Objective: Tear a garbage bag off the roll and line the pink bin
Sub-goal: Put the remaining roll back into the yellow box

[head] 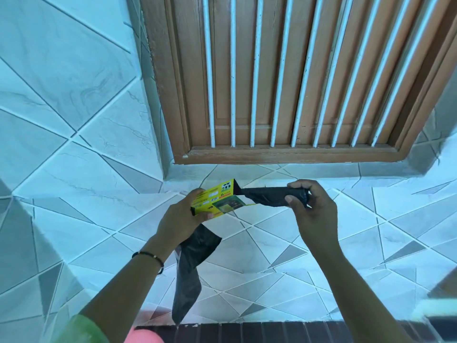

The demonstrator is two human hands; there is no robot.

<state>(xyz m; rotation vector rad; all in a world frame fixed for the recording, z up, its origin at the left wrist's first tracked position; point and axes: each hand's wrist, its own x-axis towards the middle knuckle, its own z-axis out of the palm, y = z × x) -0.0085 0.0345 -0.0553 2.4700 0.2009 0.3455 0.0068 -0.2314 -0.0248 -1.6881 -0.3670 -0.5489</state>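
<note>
My left hand (181,216) grips a yellow cardboard box (217,198) of garbage bags. From the box's open right end sticks a black roll of bags (269,195), and my right hand (312,207) grips the roll's far end. A loose black garbage bag (190,271) hangs down from under my left hand, reaching almost to the bottom of the view. A pink rounded edge, probably the pink bin (146,336), shows at the bottom left, mostly cut off.
A brown wooden shutter with white bars (284,78) fills the wall ahead, above a tiled ledge (272,170). Pale blue and grey tiles (74,120) cover the walls. A dark ribbed surface (259,332) runs along the bottom edge.
</note>
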